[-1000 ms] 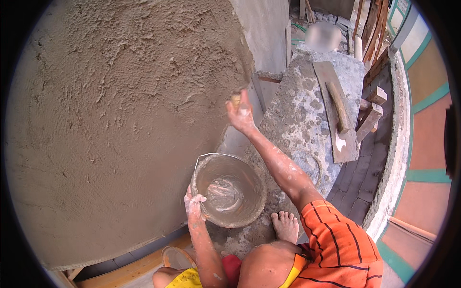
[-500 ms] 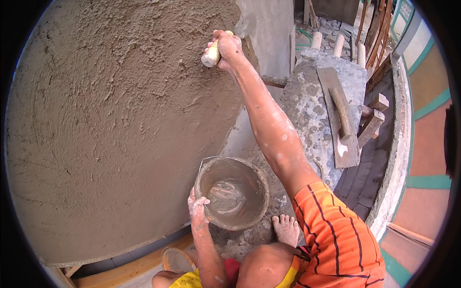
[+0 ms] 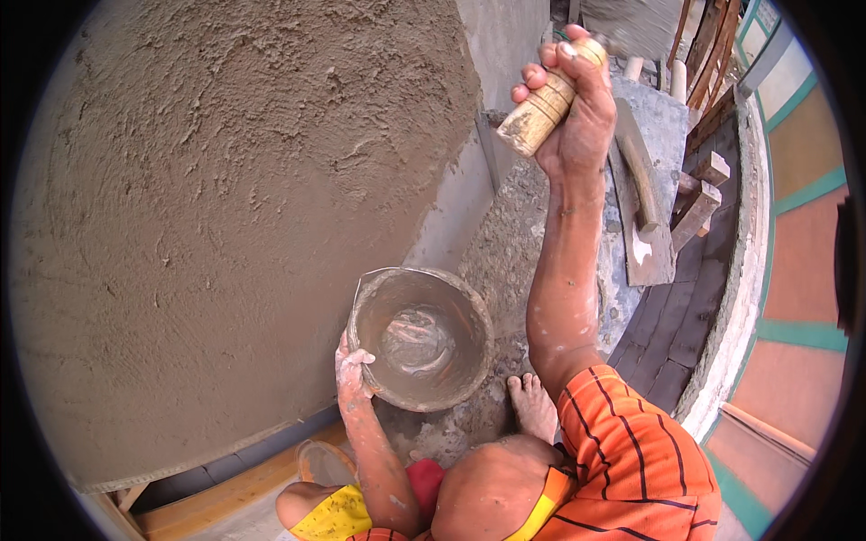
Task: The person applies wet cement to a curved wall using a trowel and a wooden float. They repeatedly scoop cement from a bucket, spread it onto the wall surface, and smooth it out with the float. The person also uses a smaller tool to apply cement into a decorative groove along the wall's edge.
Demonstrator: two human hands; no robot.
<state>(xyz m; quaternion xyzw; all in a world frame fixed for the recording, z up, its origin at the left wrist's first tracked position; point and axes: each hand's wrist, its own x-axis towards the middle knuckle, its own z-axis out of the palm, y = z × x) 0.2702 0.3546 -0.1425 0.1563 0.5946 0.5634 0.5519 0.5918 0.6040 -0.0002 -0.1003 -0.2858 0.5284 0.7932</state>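
My right hand (image 3: pixel 582 113) is wrapped round the ringed wooden handle of a trowel (image 3: pixel 539 113), raised at the top beside the wall. Its grey blade (image 3: pixel 631 25) shows beyond the fist, partly cut off by the picture's edge. My left hand (image 3: pixel 352 368) grips the near left rim of a mortar-smeared bucket (image 3: pixel 474 325), where the wire handle lies. Some wet grey mortar (image 3: pixel 417 341) sits in the bottom of the bucket. To the left stands the wall (image 3: pixel 225 225), coated with wet brown-grey mortar, rough above and smoother below.
A wooden float (image 3: pixel 642 180) with a curved handle lies on the mortar-spotted grey board (image 3: pixel 669 117) to the right. Sawn timber ends (image 3: pixel 699 216) stick out beside it. My bare foot (image 3: pixel 532 406) is next to the bucket. A second, smaller round container (image 3: pixel 327 462) stands lower left.
My right hand has swung away from the wall to the right with the trowel, whose blade now shows. The bucket and my left hand appear slightly higher and further left in view.
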